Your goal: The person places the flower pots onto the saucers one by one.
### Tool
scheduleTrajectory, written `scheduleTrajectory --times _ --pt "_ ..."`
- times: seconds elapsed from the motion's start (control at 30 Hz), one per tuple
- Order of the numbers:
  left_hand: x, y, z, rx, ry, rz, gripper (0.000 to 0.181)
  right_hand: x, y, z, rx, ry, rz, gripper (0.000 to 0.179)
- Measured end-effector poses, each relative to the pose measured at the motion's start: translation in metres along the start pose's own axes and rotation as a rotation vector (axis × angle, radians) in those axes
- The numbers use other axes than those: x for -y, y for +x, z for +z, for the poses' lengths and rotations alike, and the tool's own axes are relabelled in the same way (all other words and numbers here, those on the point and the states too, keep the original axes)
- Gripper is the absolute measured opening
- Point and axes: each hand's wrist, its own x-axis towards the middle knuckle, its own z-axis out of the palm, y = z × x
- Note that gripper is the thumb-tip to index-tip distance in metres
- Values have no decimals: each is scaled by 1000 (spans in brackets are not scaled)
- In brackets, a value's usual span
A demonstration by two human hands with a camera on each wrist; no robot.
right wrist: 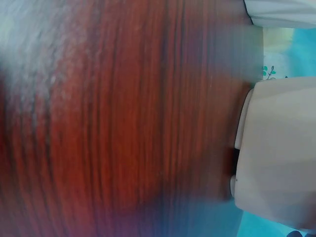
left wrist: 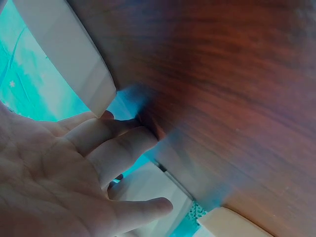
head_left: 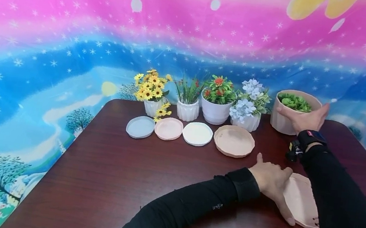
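Observation:
At the back right stands a large beige flowerpot with leafy green plants inside. My right hand holds its rim, thumb in front and fingers at the right side. The pot's lower wall fills the right of the right wrist view. Nearer me, my left hand grips a large beige saucer by its left side. My right sleeve hides part of that saucer. In the left wrist view, my left hand's palm faces the camera, the saucer's edge against the fingers.
Along the back stand pots with yellow flowers, grassy leaves, red flowers and pale blue flowers. Before them lie saucers: grey, pink, white and beige. All are on a dark wooden table.

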Motion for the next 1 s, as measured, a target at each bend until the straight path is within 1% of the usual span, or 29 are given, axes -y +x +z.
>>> scheduleTrajectory --times 0.33,0.43,0.57,0.7,0.8,1.0 --pt "-1 1 -1 11 9 -12 113 0 2 0 -44 -24 17 137" --pt "0 1 -1 14 8 -12 112 -1 3 1 -58 -30 20 137" --pt "0 1 0 7 5 -13 112 -1 3 0 -57 -32 31 138" --pt "0 1 1 -8 10 -15 112 3 -2 -1 -48 -36 37 137" --pt "0 1 2 -7 -4 -12 111 5 -5 -3 -49 -43 31 136" --pt "1 1 2 -7 -11 -7 111 2 -1 -5 -51 -59 6 136"
